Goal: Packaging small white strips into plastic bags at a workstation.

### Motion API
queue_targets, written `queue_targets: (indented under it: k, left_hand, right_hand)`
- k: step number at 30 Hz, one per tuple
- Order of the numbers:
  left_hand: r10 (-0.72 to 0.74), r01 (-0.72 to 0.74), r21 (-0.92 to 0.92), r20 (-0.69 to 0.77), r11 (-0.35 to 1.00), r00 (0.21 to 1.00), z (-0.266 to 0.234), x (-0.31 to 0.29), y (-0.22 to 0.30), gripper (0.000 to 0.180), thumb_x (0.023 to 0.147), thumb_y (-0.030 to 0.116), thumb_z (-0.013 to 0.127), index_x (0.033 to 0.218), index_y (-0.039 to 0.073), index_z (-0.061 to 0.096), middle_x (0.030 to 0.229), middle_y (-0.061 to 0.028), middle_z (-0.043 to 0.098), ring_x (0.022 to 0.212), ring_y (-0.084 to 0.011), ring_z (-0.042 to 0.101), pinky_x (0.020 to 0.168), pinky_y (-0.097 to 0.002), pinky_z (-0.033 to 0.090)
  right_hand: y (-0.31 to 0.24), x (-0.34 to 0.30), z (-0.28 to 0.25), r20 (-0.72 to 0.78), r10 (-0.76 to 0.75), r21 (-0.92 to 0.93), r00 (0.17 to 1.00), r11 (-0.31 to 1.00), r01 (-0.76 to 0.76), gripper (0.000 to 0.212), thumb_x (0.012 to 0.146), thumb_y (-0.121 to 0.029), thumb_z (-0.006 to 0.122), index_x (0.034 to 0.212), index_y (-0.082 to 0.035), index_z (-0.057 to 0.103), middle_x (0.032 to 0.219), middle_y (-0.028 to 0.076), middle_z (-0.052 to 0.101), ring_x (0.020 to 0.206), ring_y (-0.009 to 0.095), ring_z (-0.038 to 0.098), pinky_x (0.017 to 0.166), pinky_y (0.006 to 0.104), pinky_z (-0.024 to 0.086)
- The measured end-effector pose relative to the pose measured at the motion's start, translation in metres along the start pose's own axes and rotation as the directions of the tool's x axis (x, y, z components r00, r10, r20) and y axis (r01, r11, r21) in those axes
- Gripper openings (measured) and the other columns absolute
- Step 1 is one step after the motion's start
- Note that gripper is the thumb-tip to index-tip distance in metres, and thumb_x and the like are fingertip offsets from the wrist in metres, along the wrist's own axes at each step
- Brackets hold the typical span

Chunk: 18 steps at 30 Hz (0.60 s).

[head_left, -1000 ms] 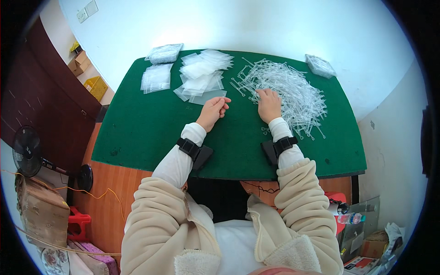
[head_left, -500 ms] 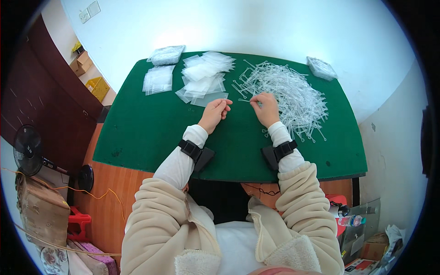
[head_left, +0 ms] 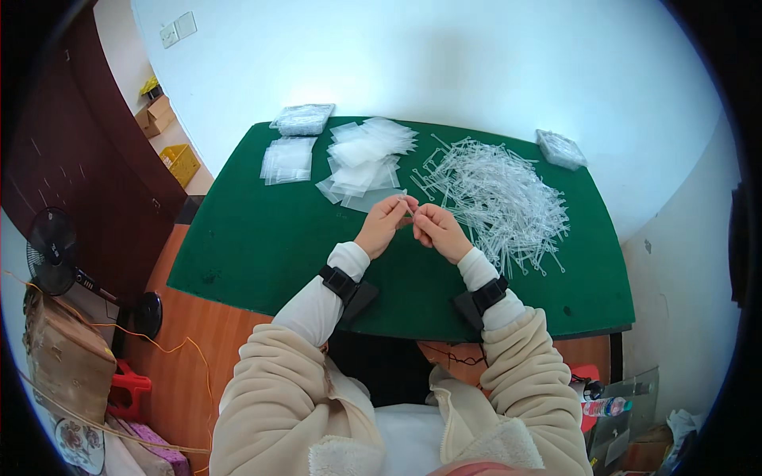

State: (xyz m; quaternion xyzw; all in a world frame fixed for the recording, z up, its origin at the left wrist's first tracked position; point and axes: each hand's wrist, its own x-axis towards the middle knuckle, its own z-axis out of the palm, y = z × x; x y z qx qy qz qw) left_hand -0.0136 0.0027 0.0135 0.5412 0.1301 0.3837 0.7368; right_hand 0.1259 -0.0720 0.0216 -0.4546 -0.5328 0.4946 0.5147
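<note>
My left hand [head_left: 384, 227] and my right hand [head_left: 442, 232] meet above the green table, both closed. Between their fingertips is a thin clear plastic stick [head_left: 404, 195], its pale end showing past the left fingers; the rest is mostly hidden by my fingers. To the right of my hands spreads a big heap of clear plastic sticks [head_left: 500, 198] with small looped ends. Just beyond my left hand lies a loose pile of clear flat plastic bags [head_left: 361, 163], some overlapping at angles.
A neater stack of clear bags [head_left: 287, 161] lies farther left, with a filled clear packet [head_left: 304, 119] behind it. Another packet [head_left: 560, 149] sits at the far right corner of the green table [head_left: 238, 238]. A black fan [head_left: 54, 246] stands on the left.
My right hand has moved left from the heap's edge with a clear stick, and now meets my left hand. The left hand has shifted slightly right. The view has tilted up a little.
</note>
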Motion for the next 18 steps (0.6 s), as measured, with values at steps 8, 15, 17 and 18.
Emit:
queue_targets:
  k: [8,15,17,18]
  left_hand:
    - [0.146,-0.178,0.309,0.122,0.934,0.982,-0.006,0.002,0.003,0.024,0.093,0.016,0.041,0.1,0.001,0.057,0.107,-0.0081,0.057,0.095,-0.0149,0.052,0.088,-0.0289,0.04]
    - [0.179,-0.233,0.391,0.17,0.89,0.969,-0.009,0.001,0.003,0.025,0.093,0.015,0.04,0.102,0.0,0.058,0.109,-0.0098,0.057,0.1,-0.015,0.051,0.091,-0.0273,0.037]
    - [0.153,-0.201,0.369,0.154,0.907,0.976,-0.007,0.0,0.004,0.025,0.093,0.015,0.04,0.102,0.0,0.058,0.11,-0.0102,0.057,0.103,-0.0158,0.051,0.092,-0.0273,0.035]
    - [0.131,-0.17,0.329,0.138,0.929,0.982,-0.007,0.0,0.004,0.025,0.093,0.016,0.041,0.102,0.0,0.058,0.11,-0.0105,0.057,0.104,-0.0166,0.05,0.093,-0.0271,0.034]
  right_hand:
    - [-0.003,0.002,0.001,-0.057,0.042,0.017,0.998,0.999,-0.041,0.018,0.091,-0.021,0.046,0.077,-0.009,0.046,0.061,-0.002,0.049,0.049,0.005,0.043,0.044,0.0179,0.031]
    - [-0.005,0.001,-0.002,-0.013,0.057,0.149,0.998,0.987,-0.055,0.022,0.088,-0.028,0.05,0.079,-0.009,0.054,0.057,-0.003,0.049,0.048,0.004,0.042,0.043,0.017,0.029]
    - [0.003,0.004,-0.006,-0.024,0.043,0.125,0.999,0.991,-0.04,0.023,0.087,-0.029,0.051,0.098,-0.009,0.054,0.057,-0.003,0.049,0.047,0.005,0.042,0.043,0.0172,0.029]
    - [0.007,0.006,-0.008,-0.032,0.029,0.101,0.999,0.995,-0.025,0.037,0.087,-0.031,0.053,0.116,-0.009,0.054,0.057,-0.002,0.049,0.047,0.005,0.042,0.042,0.0175,0.029]
